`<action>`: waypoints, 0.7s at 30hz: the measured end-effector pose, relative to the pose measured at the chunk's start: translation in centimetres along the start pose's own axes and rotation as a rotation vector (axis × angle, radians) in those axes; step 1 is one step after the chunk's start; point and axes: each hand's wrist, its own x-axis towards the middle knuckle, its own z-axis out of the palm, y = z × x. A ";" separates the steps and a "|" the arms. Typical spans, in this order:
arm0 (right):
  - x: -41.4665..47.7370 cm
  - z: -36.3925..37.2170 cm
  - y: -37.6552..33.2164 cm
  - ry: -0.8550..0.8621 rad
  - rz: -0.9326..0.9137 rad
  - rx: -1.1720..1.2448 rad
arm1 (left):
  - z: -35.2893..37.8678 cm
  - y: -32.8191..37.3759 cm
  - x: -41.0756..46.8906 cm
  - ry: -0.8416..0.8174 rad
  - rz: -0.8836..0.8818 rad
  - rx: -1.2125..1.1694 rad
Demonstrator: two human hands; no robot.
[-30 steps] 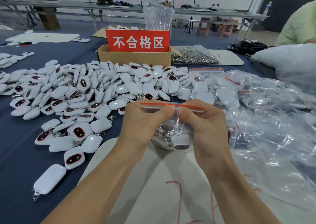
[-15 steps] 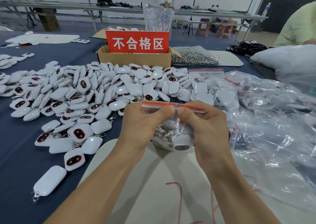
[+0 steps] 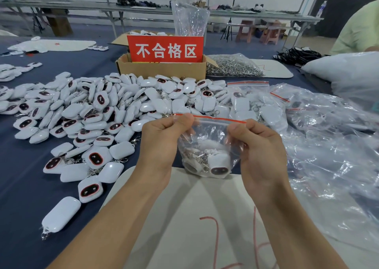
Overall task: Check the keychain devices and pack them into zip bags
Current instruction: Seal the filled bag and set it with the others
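The zip bag (image 3: 207, 137) is held above the white mat (image 3: 194, 217), just in front of the loose keychain devices (image 3: 102, 108) on the surface (image 3: 24, 197). The left hand (image 3: 162, 145) pinches the left end of its red zip strip (image 3: 213, 118); the right hand (image 3: 264, 151) pinches the right end. Half a second ago both pinches met mid-strip; they now stand apart, so the seal is probably pressed along its length. Count: one held bag, at least two devices inside (image 3: 218, 164), exact number unclear; one cardboard box (image 3: 164, 69); loose devices too many to count.
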 end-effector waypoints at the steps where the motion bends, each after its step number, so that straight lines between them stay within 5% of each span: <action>1: 0.0 0.0 0.0 0.003 0.005 0.014 | -0.1 -0.1 0.1 0.001 0.008 0.002; 13: 0.6 -0.6 0.0 -0.050 -0.005 0.149 | -1.1 -0.4 1.0 -0.022 -0.046 -0.161; 21: 0.9 -0.9 0.8 -0.152 -0.054 -0.042 | -0.4 -1.1 1.1 0.038 -0.035 -0.145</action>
